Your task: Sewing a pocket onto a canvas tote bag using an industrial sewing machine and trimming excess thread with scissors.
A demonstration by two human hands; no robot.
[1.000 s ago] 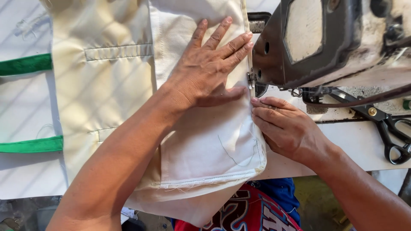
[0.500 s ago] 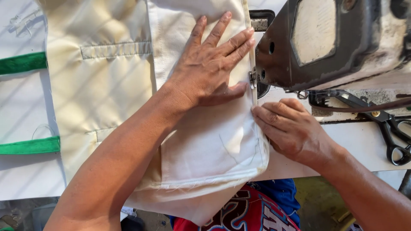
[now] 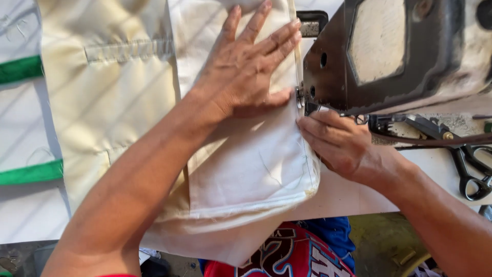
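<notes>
**Both hands pressing cream fabric at the sewing machine**

I'm looking down at a folded cream fabric panel [image 3: 246, 174] lying on the white worktop [image 3: 353, 197], its near end hanging over the front edge. My left hand [image 3: 246, 77] is lying flat on the panel, fingers spread and released, palm pressing the cloth down just left of the machine head, thumb pointing toward the needle area. My right hand [image 3: 335, 143] is sitting at the panel's right edge, fingers curled and touching the seam line right below the presser foot [image 3: 302, 97]; it's pressing on the cloth rather than grasping it. The dark sewing machine head [image 3: 400, 51] is filling the upper right, just beside both hands. A larger beige fabric piece [image 3: 107, 102] with a stitched band is lying to the left, touching the panel. Two green strips [image 3: 23, 69] are showing at the far left. Black scissors [image 3: 471, 164] are resting on the worktop at the right, apart from my right hand.
</notes>
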